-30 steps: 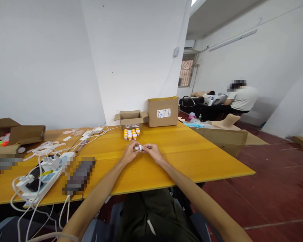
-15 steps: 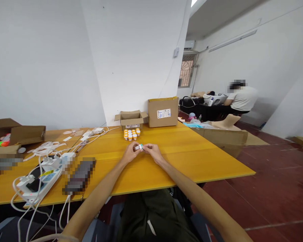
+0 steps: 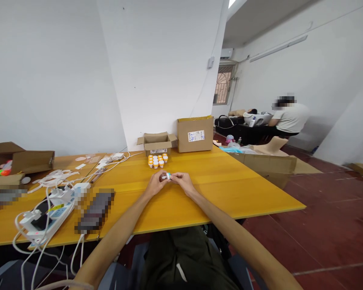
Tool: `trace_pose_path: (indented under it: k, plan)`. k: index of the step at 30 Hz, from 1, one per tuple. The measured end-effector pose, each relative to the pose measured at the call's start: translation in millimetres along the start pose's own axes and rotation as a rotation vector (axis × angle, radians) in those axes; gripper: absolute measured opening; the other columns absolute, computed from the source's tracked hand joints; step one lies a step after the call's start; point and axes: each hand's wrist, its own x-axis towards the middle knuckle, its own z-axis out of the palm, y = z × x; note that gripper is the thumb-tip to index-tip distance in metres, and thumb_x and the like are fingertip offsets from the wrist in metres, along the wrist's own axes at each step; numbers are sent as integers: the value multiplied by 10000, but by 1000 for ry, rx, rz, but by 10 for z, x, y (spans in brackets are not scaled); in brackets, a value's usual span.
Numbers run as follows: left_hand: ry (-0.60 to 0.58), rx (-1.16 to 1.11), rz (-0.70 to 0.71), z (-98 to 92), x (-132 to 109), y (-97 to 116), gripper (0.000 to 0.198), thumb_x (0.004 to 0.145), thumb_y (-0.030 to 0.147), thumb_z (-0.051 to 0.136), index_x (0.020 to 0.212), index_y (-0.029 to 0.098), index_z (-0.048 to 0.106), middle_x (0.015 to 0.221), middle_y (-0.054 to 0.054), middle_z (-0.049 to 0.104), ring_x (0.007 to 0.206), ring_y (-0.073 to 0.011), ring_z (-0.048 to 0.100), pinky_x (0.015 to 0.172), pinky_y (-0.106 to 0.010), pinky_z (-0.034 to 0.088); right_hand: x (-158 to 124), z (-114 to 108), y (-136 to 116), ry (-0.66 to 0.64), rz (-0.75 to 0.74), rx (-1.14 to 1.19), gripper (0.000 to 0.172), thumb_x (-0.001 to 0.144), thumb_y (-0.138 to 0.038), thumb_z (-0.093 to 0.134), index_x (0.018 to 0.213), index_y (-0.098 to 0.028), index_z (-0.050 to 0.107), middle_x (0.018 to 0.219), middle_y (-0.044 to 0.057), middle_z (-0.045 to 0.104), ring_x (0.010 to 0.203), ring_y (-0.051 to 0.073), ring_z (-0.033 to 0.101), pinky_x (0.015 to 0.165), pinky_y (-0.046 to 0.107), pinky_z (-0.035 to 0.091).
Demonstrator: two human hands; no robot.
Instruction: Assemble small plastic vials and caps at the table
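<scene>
Between my two hands, just above the yellow tabletop [image 3: 230,181], is a small bottle [image 3: 168,176] with a white and teal end and a darker reddish-brown part. My left hand [image 3: 156,183] has its fingers curled around the darker end. The fingertips of my right hand [image 3: 183,182] pinch the white and teal end from the other side. Beyond my hands stands a tight cluster of several small white jars [image 3: 157,162] with orange and white tops.
An open cardboard box [image 3: 156,146] and a closed carton [image 3: 195,135] stand against the wall. At left lie a power strip [image 3: 53,217] with tangled white cables, a phone [image 3: 96,211] and an open box [image 3: 33,160]. A person [image 3: 292,117] sits at far right.
The small bottle has turned slightly between my fingers, and more of its reddish-brown part shows now. Both hands stay in nearly the same place.
</scene>
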Motion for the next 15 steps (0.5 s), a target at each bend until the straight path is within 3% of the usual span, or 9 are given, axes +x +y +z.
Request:
trace_pose_path:
  k: [15]
  plan:
    - [3, 73, 37, 12, -8, -7, 191, 717, 206, 637, 901, 201, 587, 838, 12, 640, 727, -145, 565, 683, -252, 457, 5, -9, 10, -1, -14, 9, 319, 475, -454, 818, 628, -186, 735, 669, 33, 716, 655, 180, 626, 726, 329, 498]
